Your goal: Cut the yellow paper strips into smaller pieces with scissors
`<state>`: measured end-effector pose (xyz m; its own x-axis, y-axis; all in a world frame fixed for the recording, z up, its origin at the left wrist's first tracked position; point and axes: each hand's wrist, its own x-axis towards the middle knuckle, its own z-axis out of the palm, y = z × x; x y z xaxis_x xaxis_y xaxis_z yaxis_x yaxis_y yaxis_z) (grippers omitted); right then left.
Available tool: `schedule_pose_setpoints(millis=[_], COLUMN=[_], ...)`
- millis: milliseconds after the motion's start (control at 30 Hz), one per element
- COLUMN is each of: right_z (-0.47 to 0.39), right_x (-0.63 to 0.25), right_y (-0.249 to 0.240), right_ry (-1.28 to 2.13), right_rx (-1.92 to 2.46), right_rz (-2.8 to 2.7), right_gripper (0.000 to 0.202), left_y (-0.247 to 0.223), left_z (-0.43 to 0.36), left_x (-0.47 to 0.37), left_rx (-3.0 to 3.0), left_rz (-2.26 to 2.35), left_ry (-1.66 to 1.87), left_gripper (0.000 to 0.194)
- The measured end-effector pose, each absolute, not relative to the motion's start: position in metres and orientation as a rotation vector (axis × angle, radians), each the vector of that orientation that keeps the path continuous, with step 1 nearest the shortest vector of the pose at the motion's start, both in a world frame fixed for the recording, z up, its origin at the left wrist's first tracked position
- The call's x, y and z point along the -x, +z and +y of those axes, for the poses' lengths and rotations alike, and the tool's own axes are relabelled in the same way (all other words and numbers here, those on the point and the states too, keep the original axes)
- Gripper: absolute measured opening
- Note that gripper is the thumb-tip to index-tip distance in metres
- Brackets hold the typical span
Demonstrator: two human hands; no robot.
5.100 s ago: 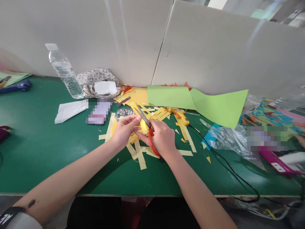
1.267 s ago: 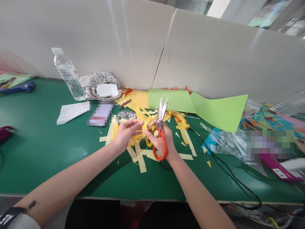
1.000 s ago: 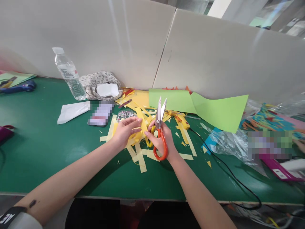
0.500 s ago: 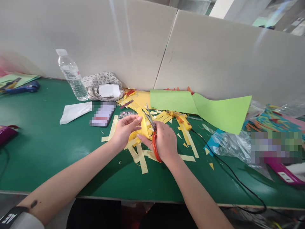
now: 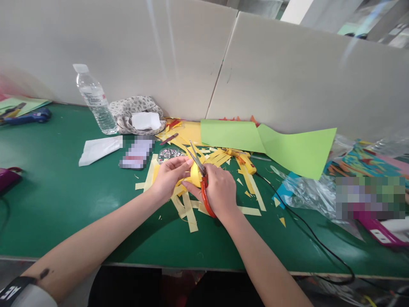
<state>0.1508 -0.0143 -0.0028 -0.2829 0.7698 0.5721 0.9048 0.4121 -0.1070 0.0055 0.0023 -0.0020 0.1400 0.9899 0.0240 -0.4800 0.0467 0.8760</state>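
My right hand (image 5: 220, 187) grips a pair of scissors (image 5: 204, 192) with red-orange handles, its blades pointing up and to the left. Between thumb and fingers, my left hand (image 5: 171, 177) pinches a yellow paper strip (image 5: 195, 171), which bends just left of the blades. The blade tips lie close to my left fingertips. Beneath both hands spread several pale yellow paper strips (image 5: 191, 215) and scraps. Behind my left hand is a clear pack of small shiny beads or gems (image 5: 169, 154). Part of the yellow strip is hidden by my fingers.
A water bottle (image 5: 97, 104), spotted cloth pouch (image 5: 137, 111) and phone (image 5: 137, 152) stand or lie at the back left. Green sheets (image 5: 233, 135) lean at the back. A yellow glue gun (image 5: 246, 164) trails a black cord (image 5: 306, 230) to the right, near plastic bags (image 5: 313, 196).
The scissor blades have swung left toward my left fingertips. The yellow strip, upright before, now curves beside the blades.
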Motion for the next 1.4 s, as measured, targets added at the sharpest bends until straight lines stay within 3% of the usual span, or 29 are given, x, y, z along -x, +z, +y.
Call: schedule_pose_setpoints(millis=[933, 1400], right_z=[-0.0159, -0.015], right_x=[-0.1525, -0.1516], right_y=[-0.001, -0.0028], right_ry=[-0.434, -0.294], right_rx=[1.383, 1.443], right_rz=[-2.042, -1.994], right_gripper=[0.041, 0.039], left_y=[-0.0033, -0.0054], left_z=[0.0023, 0.0038], left_x=[-0.0053, -0.0054], left_rx=[-0.876, -0.883], left_rz=[0.69, 0.747], left_ry=[1.281, 1.269], left_gripper=[0.012, 0.014])
